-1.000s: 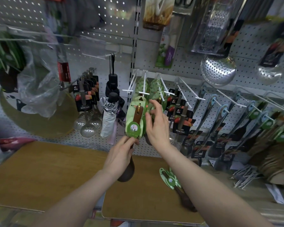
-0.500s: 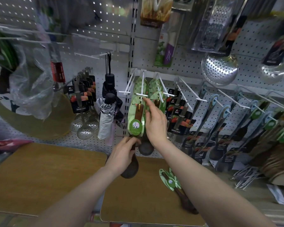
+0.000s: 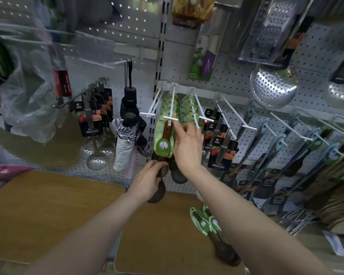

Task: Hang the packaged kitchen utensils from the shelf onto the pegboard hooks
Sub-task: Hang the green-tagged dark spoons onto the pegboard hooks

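Observation:
A wooden spoon on a green card [image 3: 163,135] hangs at the tip of a white pegboard hook [image 3: 170,118]. My left hand [image 3: 149,179] grips the spoon's dark bowl from below. My right hand [image 3: 188,145] pinches the card's top edge at the hook tip. More green-carded spoons [image 3: 187,112] hang behind on the same hooks. Two more packaged wooden spoons [image 3: 209,225] lie on the wooden shelf [image 3: 48,211], partly hidden by my right forearm.
Folded umbrellas [image 3: 127,135] hang left of the spoons and carded skimmers [image 3: 93,124] further left. Carded ladles [image 3: 220,143], spatulas [image 3: 266,147] and long white hooks fill the pegboard to the right. A steel skimmer [image 3: 274,86] and grater hang above.
Both hands have raised the carded spoon up to the hook's tip. My right fingers moved from the card's side to its top edge.

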Tool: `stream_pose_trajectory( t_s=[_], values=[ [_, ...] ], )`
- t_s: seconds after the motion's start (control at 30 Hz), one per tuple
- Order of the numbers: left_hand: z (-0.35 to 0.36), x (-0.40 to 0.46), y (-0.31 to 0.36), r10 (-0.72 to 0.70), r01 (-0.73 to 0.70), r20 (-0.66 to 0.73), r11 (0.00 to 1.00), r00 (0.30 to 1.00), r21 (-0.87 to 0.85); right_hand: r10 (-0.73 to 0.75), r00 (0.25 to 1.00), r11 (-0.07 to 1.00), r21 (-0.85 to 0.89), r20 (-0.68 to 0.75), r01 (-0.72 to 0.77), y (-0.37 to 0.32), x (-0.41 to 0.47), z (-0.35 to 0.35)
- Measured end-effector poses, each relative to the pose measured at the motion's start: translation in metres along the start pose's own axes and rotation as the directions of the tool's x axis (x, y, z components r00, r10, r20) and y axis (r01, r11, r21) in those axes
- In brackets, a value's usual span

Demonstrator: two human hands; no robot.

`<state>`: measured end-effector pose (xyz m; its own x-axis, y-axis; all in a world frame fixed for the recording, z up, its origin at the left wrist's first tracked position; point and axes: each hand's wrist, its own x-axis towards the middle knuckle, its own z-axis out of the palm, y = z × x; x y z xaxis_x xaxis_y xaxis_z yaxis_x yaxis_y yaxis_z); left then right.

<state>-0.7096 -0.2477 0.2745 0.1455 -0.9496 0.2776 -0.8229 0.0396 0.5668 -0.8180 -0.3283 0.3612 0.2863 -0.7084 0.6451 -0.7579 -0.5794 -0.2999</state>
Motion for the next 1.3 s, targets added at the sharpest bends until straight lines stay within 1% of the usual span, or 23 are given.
stream_pose_trajectory(
  t_s=[0.17, 0.33, 0.57, 0.7, 0.8, 0.9, 1.03, 1.2, 1.3],
  values=[
    [-0.003, -0.005, -0.004, -0.015, 0.015, 0.022, 1.000, 1.000, 0.002, -0.041, 0.998, 0.998, -0.037, 0.041, 0.043, 0.000, -0.004, -0.006],
    [-0.010, -0.025, -0.008, -0.023, 0.023, 0.032, 1.000, 0.999, -0.008, -0.053, 0.993, 0.991, -0.117, 0.103, 0.065, 0.007, -0.025, -0.018],
    [-0.009, -0.064, -0.007, 0.013, -0.013, -0.009, 1.000, 1.000, 0.023, -0.108, 0.984, 0.956, -0.258, 0.138, 0.141, 0.027, -0.088, -0.038],
    [0.012, -0.090, -0.008, -0.016, 0.015, 0.029, 0.999, 0.999, 0.045, -0.050, 0.972, 0.940, -0.318, 0.228, 0.123, 0.057, -0.138, -0.037],
    [0.040, -0.111, -0.011, -0.062, 0.057, 0.074, 0.996, 0.995, 0.066, 0.005, 0.960, 0.944, -0.319, 0.279, 0.088, 0.085, -0.184, -0.030],
    [0.076, -0.131, -0.014, -0.099, 0.084, 0.118, 0.989, 0.988, 0.120, 0.069, 0.933, 0.951, -0.304, 0.354, 0.045, 0.118, -0.234, -0.018],
    [0.136, -0.153, -0.016, -0.127, 0.093, 0.218, 0.983, 0.968, 0.160, 0.141, 0.898, 0.948, -0.317, 0.417, -0.001, 0.169, -0.291, -0.001],
    [0.224, -0.162, -0.012, -0.219, 0.134, 0.339, 0.957, 0.915, 0.257, 0.241, 0.806, 0.939, -0.338, 0.540, -0.054, 0.246, -0.333, 0.016],
    [0.278, -0.155, -0.005, -0.245, 0.153, 0.396, 0.956, 0.885, 0.249, 0.264, 0.746, 0.935, -0.353, 0.612, -0.041, 0.296, -0.340, 0.029]
  ],
)
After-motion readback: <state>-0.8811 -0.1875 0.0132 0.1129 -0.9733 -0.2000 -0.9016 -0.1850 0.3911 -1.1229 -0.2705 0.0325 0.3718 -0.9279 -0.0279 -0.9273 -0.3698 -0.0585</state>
